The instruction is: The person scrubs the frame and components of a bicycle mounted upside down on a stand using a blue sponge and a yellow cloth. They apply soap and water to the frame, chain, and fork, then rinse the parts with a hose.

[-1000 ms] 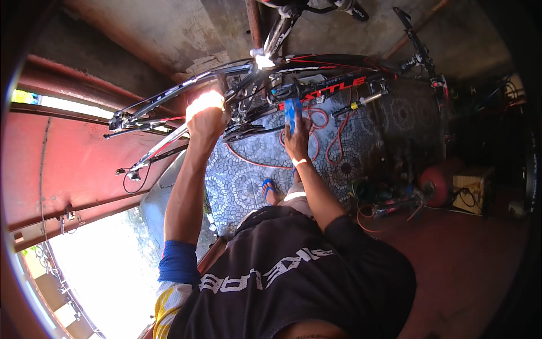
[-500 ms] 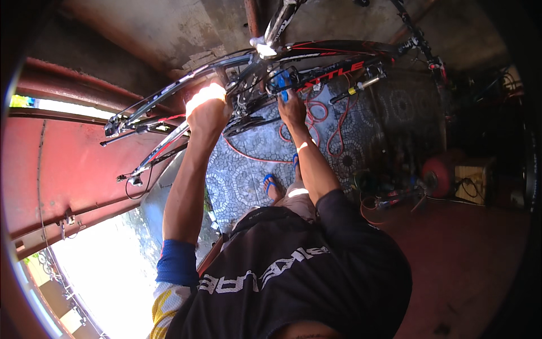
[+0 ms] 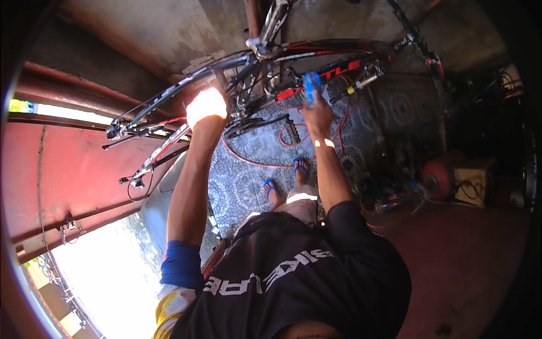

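In front of me a black, white and red bicycle frame (image 3: 344,66) hangs or stands slanting across the upper part of the view. My left hand (image 3: 208,110), bleached by sunlight, is closed round a tube at the frame's rear; the glare hides its fingers in part. To the right, my right hand (image 3: 318,116) grips a blue thing (image 3: 311,86), smeared by motion, perhaps a brush or cloth. It is beside the frame's down tube; whether they touch I cannot tell. Between my hands are the crank arm (image 3: 271,123) and a black pedal (image 3: 292,131).
A red hose (image 3: 259,164) loops over the patterned tile floor (image 3: 243,186). At the right, a red rounded tank (image 3: 436,176) stands beside a wooden box (image 3: 473,182) amid dark clutter. A red metal panel (image 3: 73,169) stands at the left. My feet wear blue flip-flops (image 3: 271,186).
My right hand has moved right, away from the crank area, carrying the blue thing. The crank arm and pedal now show between my hands. My left hand stays on the frame.
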The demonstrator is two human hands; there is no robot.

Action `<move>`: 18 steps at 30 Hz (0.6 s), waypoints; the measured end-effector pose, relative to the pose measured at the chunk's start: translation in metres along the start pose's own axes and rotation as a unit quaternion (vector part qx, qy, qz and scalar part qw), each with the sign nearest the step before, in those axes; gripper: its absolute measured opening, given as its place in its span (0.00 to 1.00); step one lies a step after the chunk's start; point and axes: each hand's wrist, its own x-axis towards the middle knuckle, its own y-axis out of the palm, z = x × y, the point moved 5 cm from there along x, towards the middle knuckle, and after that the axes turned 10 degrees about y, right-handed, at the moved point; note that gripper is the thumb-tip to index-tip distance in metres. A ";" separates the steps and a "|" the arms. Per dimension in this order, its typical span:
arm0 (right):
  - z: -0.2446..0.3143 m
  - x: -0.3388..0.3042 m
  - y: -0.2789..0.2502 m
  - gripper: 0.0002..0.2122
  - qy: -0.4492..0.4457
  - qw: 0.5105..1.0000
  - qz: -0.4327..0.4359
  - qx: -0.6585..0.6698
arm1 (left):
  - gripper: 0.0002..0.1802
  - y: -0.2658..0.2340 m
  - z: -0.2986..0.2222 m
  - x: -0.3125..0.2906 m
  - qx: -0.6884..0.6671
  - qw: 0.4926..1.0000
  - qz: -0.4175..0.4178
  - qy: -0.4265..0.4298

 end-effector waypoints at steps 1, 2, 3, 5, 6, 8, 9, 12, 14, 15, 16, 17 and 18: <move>0.006 -0.002 -0.004 0.23 -0.011 1.000 -0.005 0.001 | 0.16 -0.002 0.001 0.003 -0.011 0.999 0.032 -0.021; 0.014 -0.004 -0.010 0.22 -0.022 1.000 -0.010 0.002 | 0.16 -0.004 0.000 0.002 -0.011 0.999 0.027 -0.020; 0.012 -0.002 -0.018 0.22 -0.048 0.999 0.010 0.006 | 0.17 -0.007 -0.001 0.000 -0.010 1.000 0.022 -0.019; 0.017 0.014 -0.046 0.20 -0.003 0.996 0.084 0.004 | 0.17 -0.008 -0.003 -0.004 -0.010 0.999 0.018 -0.027; 0.012 0.028 -0.050 0.21 0.028 0.997 0.074 0.025 | 0.18 -0.011 -0.006 -0.001 -0.010 0.999 0.020 -0.028; 0.028 0.012 -0.040 0.18 0.088 0.984 0.149 0.032 | 0.19 -0.008 -0.007 -0.006 0.017 0.999 0.029 -0.023; 0.034 -0.002 -0.032 0.19 -0.001 0.989 0.151 0.000 | 0.19 -0.004 -0.006 -0.008 0.042 0.999 0.030 -0.011; 0.029 0.007 -0.021 0.19 -0.049 0.986 0.155 -0.022 | 0.21 -0.016 -0.008 -0.001 0.020 0.997 0.061 -0.034; 0.038 0.004 -0.016 0.17 -0.077 0.995 0.056 0.026 | 0.21 -0.008 0.004 0.007 0.006 0.995 0.082 -0.051; 0.029 -0.012 -0.009 0.15 -0.065 0.993 0.096 -0.001 | 0.19 0.000 0.007 0.000 -0.006 0.996 0.073 -0.057; 0.029 -0.001 -0.012 0.15 -0.062 0.994 0.092 0.003 | 0.18 -0.010 0.001 -0.002 -0.022 0.998 0.038 -0.046; 0.020 0.008 -0.016 0.15 -0.059 0.994 0.093 0.006 | 0.19 -0.003 0.006 -0.003 -0.016 0.998 0.043 -0.045; 0.014 0.017 -0.018 0.15 -0.055 0.994 0.094 0.010 | 0.19 0.004 0.011 0.000 -0.009 0.998 0.048 -0.045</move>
